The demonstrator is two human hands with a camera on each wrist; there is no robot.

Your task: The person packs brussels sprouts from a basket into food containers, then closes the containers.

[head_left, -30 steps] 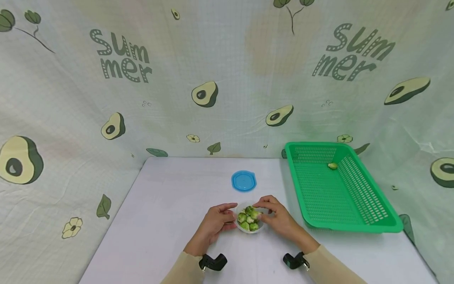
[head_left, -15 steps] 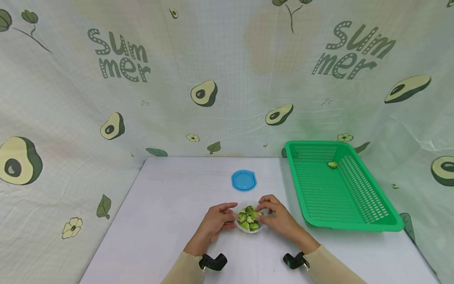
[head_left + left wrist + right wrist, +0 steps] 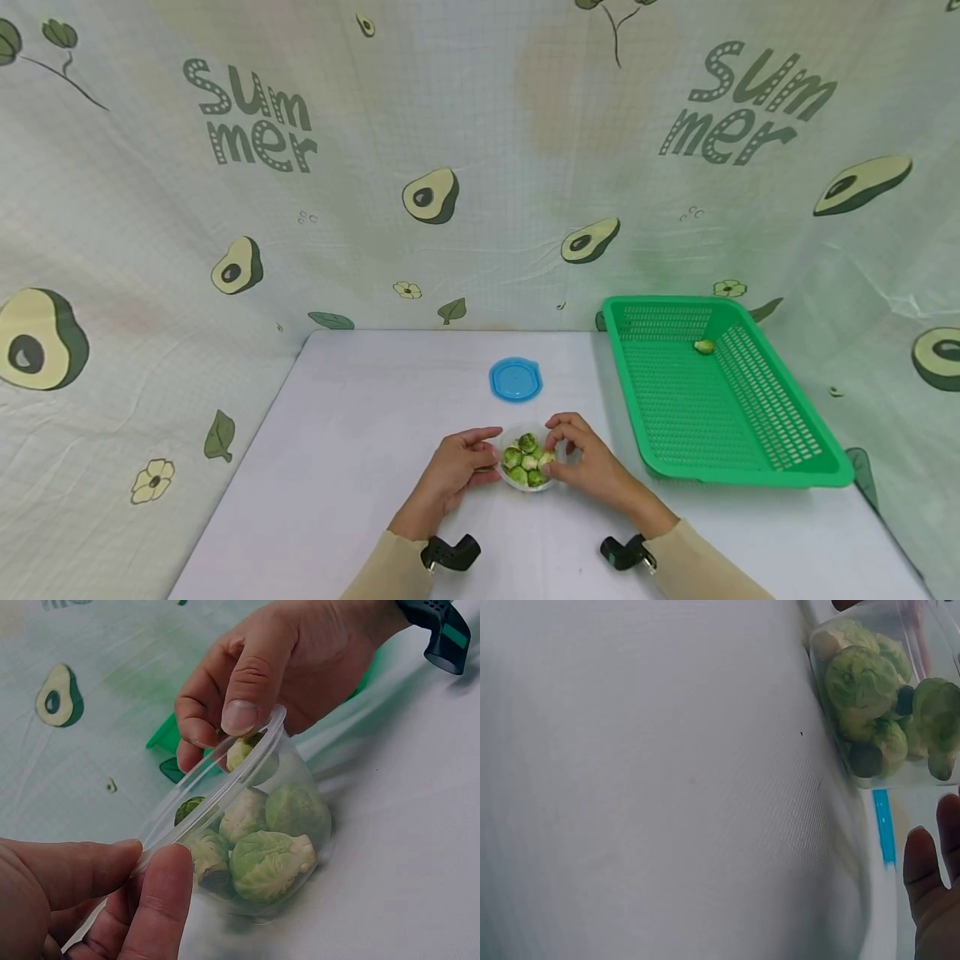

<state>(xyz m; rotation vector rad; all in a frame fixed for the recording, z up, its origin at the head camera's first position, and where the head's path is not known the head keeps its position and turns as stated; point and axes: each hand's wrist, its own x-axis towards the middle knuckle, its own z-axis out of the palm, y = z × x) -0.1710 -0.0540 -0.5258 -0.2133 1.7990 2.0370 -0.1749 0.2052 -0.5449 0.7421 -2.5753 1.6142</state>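
Note:
A clear plastic tub (image 3: 512, 435) with several Brussels sprouts (image 3: 270, 862) in it stands before me on the white table. At its left side, my left hand (image 3: 457, 467) pinches the rim between thumb and fingers. On the opposite side, my right hand (image 3: 588, 454) holds a Brussels sprout (image 3: 238, 754) just inside the rim, partly hidden by the thumb. The tub appears again in the right wrist view, with the sprouts (image 3: 861, 681) showing through its wall; only part of the right hand (image 3: 937, 892) shows there.
A blue lid (image 3: 516, 380) lies on the table behind the tub. To the right stands a green perforated basket (image 3: 693, 417) with one Brussels sprout (image 3: 703, 347) near its far end. A curtain (image 3: 510, 150) printed with avocados hangs behind the table.
My right fingers have shifted slightly right and toward the tub's rim, with the sprout at their tips. The left hand stays in place on the tub.

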